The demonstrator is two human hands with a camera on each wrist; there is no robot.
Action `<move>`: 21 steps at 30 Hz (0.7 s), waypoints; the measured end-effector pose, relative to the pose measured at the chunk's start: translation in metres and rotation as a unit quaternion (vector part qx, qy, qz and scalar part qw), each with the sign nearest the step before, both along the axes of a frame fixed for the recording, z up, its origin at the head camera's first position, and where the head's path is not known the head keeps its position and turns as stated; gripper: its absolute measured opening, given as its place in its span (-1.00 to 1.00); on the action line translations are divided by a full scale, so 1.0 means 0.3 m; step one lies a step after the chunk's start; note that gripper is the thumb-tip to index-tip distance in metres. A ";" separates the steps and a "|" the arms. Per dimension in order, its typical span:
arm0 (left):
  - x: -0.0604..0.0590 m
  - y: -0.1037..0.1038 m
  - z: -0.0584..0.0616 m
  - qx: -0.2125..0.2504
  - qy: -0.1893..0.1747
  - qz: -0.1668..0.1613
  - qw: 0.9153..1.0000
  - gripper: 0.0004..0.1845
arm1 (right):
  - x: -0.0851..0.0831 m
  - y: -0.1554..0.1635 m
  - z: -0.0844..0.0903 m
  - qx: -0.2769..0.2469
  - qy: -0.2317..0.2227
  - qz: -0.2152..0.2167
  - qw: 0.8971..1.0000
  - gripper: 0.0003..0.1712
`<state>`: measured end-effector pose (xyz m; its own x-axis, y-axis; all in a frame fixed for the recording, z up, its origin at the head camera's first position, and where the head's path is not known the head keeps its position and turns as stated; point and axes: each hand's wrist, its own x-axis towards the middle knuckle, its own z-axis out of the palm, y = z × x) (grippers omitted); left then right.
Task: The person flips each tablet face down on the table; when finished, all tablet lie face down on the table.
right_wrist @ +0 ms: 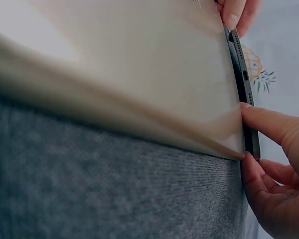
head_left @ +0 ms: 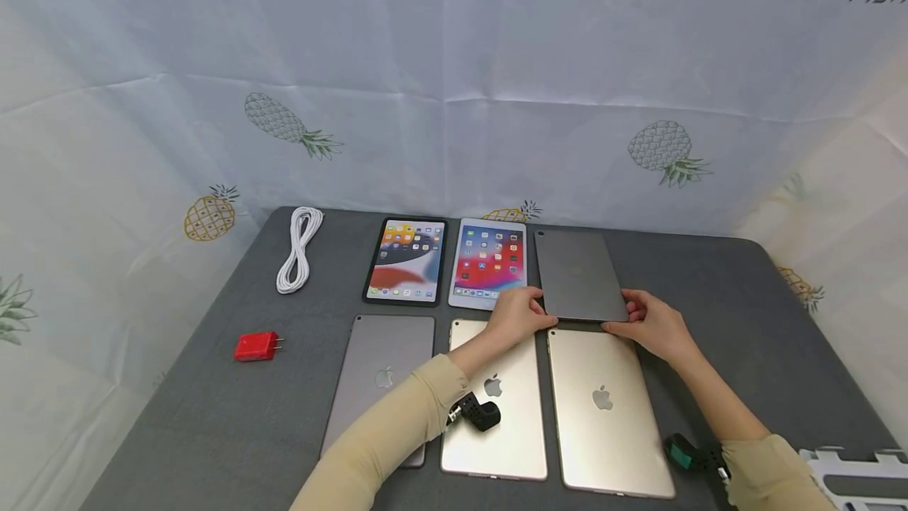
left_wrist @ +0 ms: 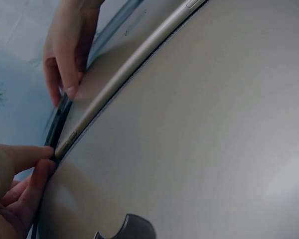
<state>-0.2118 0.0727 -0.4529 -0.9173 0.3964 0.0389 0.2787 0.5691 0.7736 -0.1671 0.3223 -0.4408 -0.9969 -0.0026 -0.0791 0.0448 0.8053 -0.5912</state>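
A coiled white cable point(head_left: 299, 249) and a red charger point(head_left: 257, 346) (prongs pointing right) lie on the grey table point(head_left: 213, 416).

Grey table point(head_left: 709, 290), six tablets point(head_left: 376, 369), cable point(head_left: 299, 249), red plug point(head_left: 257, 346)

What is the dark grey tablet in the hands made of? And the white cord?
The dark grey tablet, gripped at its near edge by the left hand and right hand, looks like matte metal, probably aluminium: a smooth, even, dull sheen. The coiled white cord looks like soft plastic or rubber, since it bends in loose loops.
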 end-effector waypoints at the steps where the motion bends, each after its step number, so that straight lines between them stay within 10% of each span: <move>1: -0.002 0.001 0.002 -0.005 0.000 -0.001 1.000 -0.45 | 0.000 -0.001 0.001 0.001 0.001 0.000 1.000 -0.07; 21: -0.010 0.008 0.008 0.003 0.001 -0.017 1.000 -0.48 | 0.018 -0.001 0.005 0.001 0.003 0.002 1.000 -0.16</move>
